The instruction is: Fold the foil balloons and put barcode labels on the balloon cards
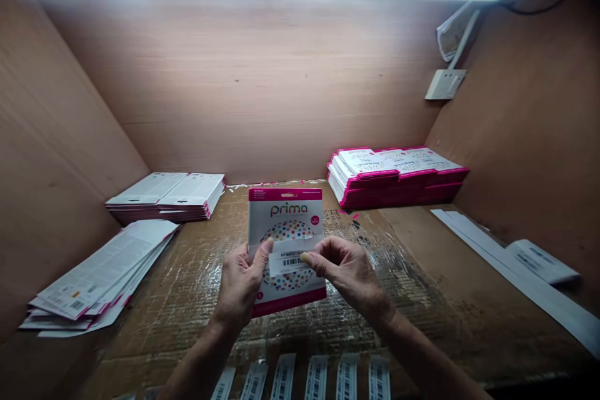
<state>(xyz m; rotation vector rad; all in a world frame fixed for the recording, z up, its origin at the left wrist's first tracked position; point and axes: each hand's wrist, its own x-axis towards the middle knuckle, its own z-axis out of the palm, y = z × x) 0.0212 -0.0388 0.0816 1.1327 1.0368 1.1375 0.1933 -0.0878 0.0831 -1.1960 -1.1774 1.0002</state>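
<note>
A white and pink "prima" packet [290, 206] with a dotted balloon picture is held upright in front of me. My left hand [241, 281] grips its left edge, the thumb on the front. Across the packet's middle lies a white barcode label [284, 262]. My right hand [349, 269] pinches the label's right end between thumb and forefinger, over the packet's right side. Whether the label is stuck to the packet, I cannot tell.
Several barcode labels [317, 378] line the near edge. Packet stacks stand at the back left [187, 190] and back right [379, 181]. Loose packets [103, 269] lie at left. White strips [506, 269] and a label roll [541, 260] are at right.
</note>
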